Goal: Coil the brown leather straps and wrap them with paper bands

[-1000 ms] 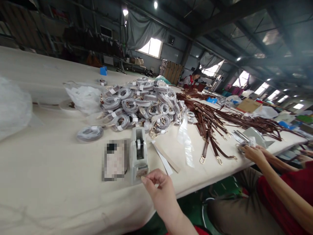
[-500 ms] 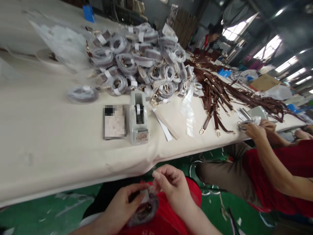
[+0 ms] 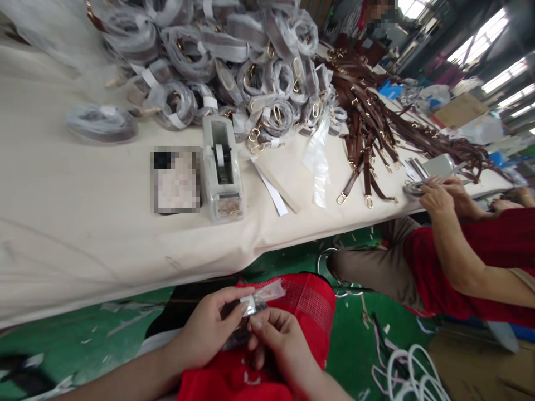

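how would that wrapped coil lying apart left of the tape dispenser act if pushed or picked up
The wrapped coil would probably feel slippery, given its shiny plastic wrapping. It likely flexes, being wound in loops. Lying flat, it should slide rather than roll.

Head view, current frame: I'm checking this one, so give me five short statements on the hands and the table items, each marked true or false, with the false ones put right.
1. The left hand holds a wrapped bundle, with the right hand at it too. True.
2. The tape dispenser is in the right hand. False: it stands on the table.
3. In the picture, the brown straps lie right of the heaped wrapped coils. True.
4. The white strip lies left of the tape dispenser. False: it lies to its right.
5. A neighbouring person in red is at the right. True.
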`<state>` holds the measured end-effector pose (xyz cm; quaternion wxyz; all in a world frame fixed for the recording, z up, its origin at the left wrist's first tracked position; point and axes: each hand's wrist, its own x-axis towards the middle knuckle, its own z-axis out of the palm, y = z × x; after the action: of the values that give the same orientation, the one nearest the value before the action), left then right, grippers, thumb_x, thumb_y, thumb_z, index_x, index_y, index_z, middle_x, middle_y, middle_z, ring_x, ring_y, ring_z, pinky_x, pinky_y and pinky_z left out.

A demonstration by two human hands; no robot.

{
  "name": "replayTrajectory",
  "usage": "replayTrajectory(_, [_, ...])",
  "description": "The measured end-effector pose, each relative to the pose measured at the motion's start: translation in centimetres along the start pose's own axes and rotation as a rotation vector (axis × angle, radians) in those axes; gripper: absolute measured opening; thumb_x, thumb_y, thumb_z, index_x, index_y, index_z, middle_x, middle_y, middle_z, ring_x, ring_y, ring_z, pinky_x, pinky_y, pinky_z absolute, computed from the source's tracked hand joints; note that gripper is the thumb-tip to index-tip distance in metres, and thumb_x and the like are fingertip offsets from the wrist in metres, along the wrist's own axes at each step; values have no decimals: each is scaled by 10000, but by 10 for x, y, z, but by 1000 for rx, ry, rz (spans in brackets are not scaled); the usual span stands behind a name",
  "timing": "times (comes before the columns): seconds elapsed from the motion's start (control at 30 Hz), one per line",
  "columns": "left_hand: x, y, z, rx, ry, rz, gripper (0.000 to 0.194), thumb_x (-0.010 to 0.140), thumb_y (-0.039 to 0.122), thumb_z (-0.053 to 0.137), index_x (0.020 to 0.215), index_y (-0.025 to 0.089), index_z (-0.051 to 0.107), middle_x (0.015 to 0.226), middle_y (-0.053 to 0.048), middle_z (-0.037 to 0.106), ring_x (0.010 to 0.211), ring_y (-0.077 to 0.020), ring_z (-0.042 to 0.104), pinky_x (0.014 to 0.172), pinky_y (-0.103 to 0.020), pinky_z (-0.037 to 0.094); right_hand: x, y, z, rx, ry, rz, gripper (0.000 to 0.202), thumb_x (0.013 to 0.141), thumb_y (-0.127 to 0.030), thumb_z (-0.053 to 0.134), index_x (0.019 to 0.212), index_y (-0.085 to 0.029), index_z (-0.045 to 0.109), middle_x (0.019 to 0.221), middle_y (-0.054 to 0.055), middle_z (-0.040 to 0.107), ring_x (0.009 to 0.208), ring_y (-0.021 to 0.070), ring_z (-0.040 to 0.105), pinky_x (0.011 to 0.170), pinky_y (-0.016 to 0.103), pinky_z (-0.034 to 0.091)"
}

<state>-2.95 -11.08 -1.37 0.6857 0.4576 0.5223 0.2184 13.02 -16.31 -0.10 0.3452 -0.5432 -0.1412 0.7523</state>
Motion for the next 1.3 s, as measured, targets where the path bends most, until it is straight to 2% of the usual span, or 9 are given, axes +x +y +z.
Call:
replayTrajectory(0.13, [0, -3, -2, 18, 17, 24, 375, 780, 351, 649, 1085, 161, 758, 1059, -95, 781, 986, -269, 708, 949, -358, 543, 4, 1, 1, 22, 20, 39, 518, 616, -582, 834, 631, -123, 595, 490, -2, 624, 300, 50, 471, 358, 164, 316])
replayTrajectory(0.3, [1, -5, -2, -8, -10, 12, 391, 805, 360, 631, 1114, 147, 740, 1077, -106, 769, 952, -261, 718, 863, -325, 577, 10, 2, 2, 38, 38, 59, 534, 585, -592, 842, 654, -117, 609, 466, -17, 616, 275, 44, 454, 334, 158, 308])
replayTrajectory(0.43, [1, -8, -2, -4, -3, 10, 384, 814, 377, 625, 1104, 158, 746, 988, -92, 784, 989, -272, 703, 915, -350, 557, 15, 7, 0, 42, 17, 68, 515, 623, -585, 823, 651, -124, 597, 470, -23, 619, 275, 39, 450, 348, 163, 335])
replayTrajectory(0.63, [2, -6, -5, 21, 5, 27, 391, 807, 395, 597, 1067, 154, 761, 1023, -107, 775, 962, -278, 702, 941, -378, 535, 20, 11, 1, 28, 48, 98, 542, 592, -613, 823, 639, -128, 586, 438, -21, 599, 258, 51, 443, 338, 178, 389])
replayTrajectory(0.83, [4, -3, -4, -56, -25, -11, 397, 804, 428, 624, 1049, 142, 749, 896, -80, 793, 832, -252, 719, 786, -316, 575, 23, 10, -1, -12, 62, 107, 557, 571, -627, 825, 616, -121, 595, 453, -2, 619, 267, 49, 456, 300, 145, 305])
replayTrajectory(1.0, [5, -6, -3, -129, 8, -72, 411, 762, 433, 669, 1024, 123, 739, 922, -102, 795, 847, -261, 721, 762, -316, 573, 22, 5, -3, -103, -16, 226, 590, 549, -650, 830, 574, -98, 623, 421, -1, 588, 308, 41, 485, 339, 126, 312])
replayTrajectory(1.1, [5, -7, -2, -149, 13, -90, 415, 748, 444, 668, 997, 117, 730, 877, -107, 792, 837, -265, 718, 760, -328, 566, 22, 3, -3, -116, -12, 287, 603, 511, -657, 838, 608, -91, 653, 450, 10, 616, 335, 42, 514, 365, 120, 356])
replayTrajectory(1.2, [5, -9, -2, -127, 4, -101, 423, 756, 448, 641, 1007, 115, 715, 900, -110, 787, 839, -257, 716, 749, -320, 559, 23, 4, -3, -122, -5, 339, 638, 473, -680, 833, 609, -79, 664, 452, 28, 621, 350, 56, 544, 358, 116, 368])
replayTrajectory(1.3, [4, -9, -2, -40, -21, -78, 401, 736, 382, 651, 1044, 129, 702, 963, -93, 781, 873, -247, 714, 785, -315, 551, 25, 8, -6, -114, -15, 348, 645, 504, -683, 822, 610, -70, 652, 475, 38, 624, 365, 68, 562, 343, 119, 358])
